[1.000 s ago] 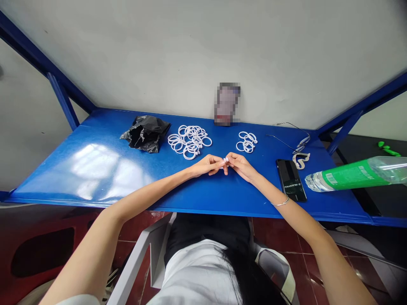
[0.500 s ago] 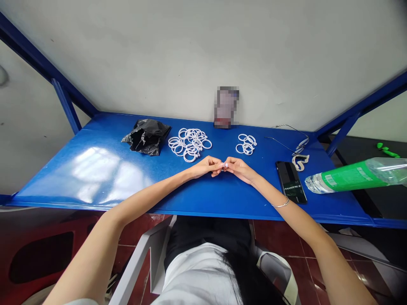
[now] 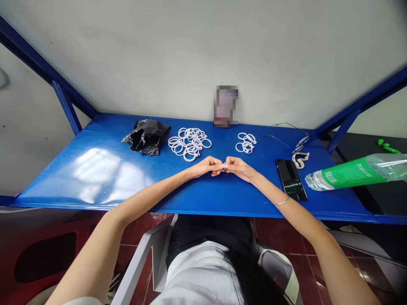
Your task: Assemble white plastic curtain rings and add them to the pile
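Note:
My left hand (image 3: 208, 166) and my right hand (image 3: 239, 168) meet fingertip to fingertip over the blue table (image 3: 203, 195). Both are closed in a pinch on a small white piece (image 3: 225, 166), mostly hidden by the fingers, so its full shape does not show. Behind my left hand lies a large pile of white plastic rings (image 3: 190, 144), which look like curtain rings with small eyelets. A smaller group of similar white rings (image 3: 245, 143) lies just beyond my right hand.
A crumpled black plastic bag (image 3: 146, 137) sits left of the big pile. A blurred-out upright object (image 3: 225, 106) leans on the wall. To the right are a phone (image 3: 291, 180), eyeglasses (image 3: 300, 144), a cream-coloured clip-like object (image 3: 300, 160) and a green-labelled bottle (image 3: 354, 173) lying sideways.
My fingers have shifted slightly around the small white piece, and less of it shows now. Both hands stay in the same place; the rings have not moved.

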`<state>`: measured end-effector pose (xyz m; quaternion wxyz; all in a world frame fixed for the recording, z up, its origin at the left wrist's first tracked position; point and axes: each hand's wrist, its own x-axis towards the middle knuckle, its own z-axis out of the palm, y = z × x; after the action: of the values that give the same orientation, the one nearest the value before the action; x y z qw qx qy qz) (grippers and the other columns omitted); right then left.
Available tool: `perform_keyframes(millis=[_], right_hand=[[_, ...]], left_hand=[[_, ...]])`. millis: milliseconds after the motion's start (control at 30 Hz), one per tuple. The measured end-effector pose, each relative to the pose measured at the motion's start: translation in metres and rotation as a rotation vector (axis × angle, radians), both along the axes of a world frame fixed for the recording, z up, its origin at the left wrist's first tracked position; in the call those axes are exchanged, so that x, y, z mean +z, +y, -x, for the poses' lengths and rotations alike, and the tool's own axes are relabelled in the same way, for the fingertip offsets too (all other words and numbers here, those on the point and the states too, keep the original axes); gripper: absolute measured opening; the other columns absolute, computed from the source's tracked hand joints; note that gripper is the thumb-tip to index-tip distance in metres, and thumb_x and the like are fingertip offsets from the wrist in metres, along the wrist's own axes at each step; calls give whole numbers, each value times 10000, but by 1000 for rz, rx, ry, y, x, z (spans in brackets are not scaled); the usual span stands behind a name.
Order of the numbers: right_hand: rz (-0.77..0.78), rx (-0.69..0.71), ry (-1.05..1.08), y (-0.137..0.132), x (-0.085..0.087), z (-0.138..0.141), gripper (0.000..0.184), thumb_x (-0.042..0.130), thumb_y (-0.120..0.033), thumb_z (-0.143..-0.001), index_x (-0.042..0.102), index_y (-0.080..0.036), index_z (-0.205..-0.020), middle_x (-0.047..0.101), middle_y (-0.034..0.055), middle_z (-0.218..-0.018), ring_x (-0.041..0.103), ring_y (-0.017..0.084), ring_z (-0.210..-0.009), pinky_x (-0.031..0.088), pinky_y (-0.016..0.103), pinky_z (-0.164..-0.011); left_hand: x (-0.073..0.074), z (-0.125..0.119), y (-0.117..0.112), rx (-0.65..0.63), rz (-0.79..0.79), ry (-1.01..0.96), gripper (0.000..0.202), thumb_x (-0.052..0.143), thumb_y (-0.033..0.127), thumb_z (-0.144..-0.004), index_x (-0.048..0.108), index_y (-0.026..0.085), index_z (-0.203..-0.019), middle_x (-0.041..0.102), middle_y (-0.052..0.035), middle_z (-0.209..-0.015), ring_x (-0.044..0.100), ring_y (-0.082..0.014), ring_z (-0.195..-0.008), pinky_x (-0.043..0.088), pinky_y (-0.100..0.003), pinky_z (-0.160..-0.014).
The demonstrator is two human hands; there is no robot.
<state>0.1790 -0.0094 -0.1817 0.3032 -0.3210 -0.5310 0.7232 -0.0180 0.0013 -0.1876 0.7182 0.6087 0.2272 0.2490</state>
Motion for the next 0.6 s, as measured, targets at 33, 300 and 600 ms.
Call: perform_keyframes(millis=[33,300,600], right_hand=[[10,-7,11,0,0,1,363,795,-454,-695,559,-180,-654,484,-49,-554,449,106,-591,319,256,-598],[23,-17,51,0,1,2,363,803,-407,-688,532,-174,-629,448,-69,-519,387,88,-560,263,254,-584],[20,-49,67,-1,2,4,389,814,-436,-667,522,-182,-623,440,-68,-535,391,90,-559,271,260,-584]], left_hand=[[0,0,0,-1,-2,-3,528,656,588,-769,551,102,-591,512,9,-548,416,-55,-485,286,-219,-505],[3,0,-1,-8,-5,-4,524,661,584,-764,537,106,-587,490,17,-538,404,-57,-492,268,-223,-519],[5,0,-1,26,12,-19,559,666,640,-727,552,111,-588,474,19,-516,400,-63,-481,265,-229,-509]])
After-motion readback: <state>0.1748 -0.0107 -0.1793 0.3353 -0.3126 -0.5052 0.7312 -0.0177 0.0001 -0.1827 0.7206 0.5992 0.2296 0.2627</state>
